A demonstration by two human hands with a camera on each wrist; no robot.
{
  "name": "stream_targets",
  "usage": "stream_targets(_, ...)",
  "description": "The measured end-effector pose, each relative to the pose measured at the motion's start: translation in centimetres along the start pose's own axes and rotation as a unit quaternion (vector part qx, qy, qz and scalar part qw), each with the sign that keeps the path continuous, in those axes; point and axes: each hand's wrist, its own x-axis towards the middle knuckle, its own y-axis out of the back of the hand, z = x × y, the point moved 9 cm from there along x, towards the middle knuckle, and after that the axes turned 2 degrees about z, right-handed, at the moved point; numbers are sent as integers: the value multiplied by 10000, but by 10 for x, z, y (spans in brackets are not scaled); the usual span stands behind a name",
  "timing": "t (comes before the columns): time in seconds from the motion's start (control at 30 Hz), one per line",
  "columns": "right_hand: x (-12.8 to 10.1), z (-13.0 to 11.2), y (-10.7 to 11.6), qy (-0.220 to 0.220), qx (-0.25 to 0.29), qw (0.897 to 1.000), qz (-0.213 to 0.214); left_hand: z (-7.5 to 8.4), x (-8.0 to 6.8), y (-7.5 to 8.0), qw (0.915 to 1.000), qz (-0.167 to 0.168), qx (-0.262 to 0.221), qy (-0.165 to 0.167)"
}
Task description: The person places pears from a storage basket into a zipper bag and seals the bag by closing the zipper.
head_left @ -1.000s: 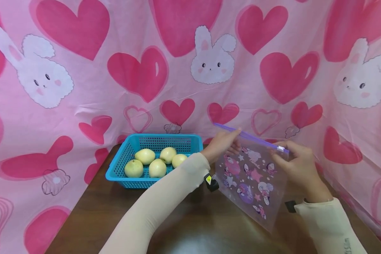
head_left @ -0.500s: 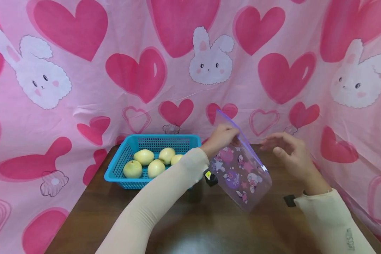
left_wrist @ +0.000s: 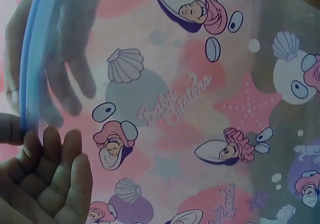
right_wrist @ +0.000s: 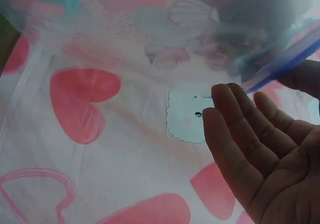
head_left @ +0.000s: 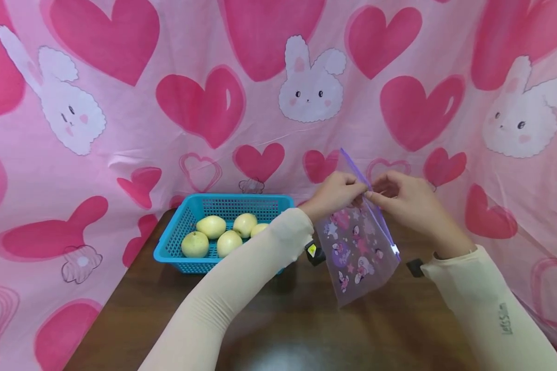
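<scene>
Pink heart-and-bunny cloth (head_left: 120, 129) behind and beside a dark wooden table (head_left: 176, 314). Left hand (head_left: 335, 193) pinched on the purple zip strip (head_left: 358, 175) at the top of the printed zip bag (head_left: 358, 252); in the left wrist view, thumb against the strip and fingers (left_wrist: 60, 179) curled on the near side. Right hand (head_left: 406, 198) met the same strip just beside the left, thumb and forefinger closed on it (remaining fingers (right_wrist: 240, 129) fairly straight in the right wrist view). Bag held above the table, hanging tilted, white slider (head_left: 394, 249) at the low end of the strip. Blue basket (head_left: 185, 214) at the table's left rear, well apart from the bag, with yellow-green fruits (head_left: 212, 226) inside.
</scene>
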Motion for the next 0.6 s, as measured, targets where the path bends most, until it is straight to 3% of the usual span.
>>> stream_targets(0.3,15,7,10,-272,-739,9966,234,7,1,23,9981,115,583,-156)
stream_targets(0.6,14,24,20,-611,-1019,9926,261,15,0,57,9910,524,1231,57)
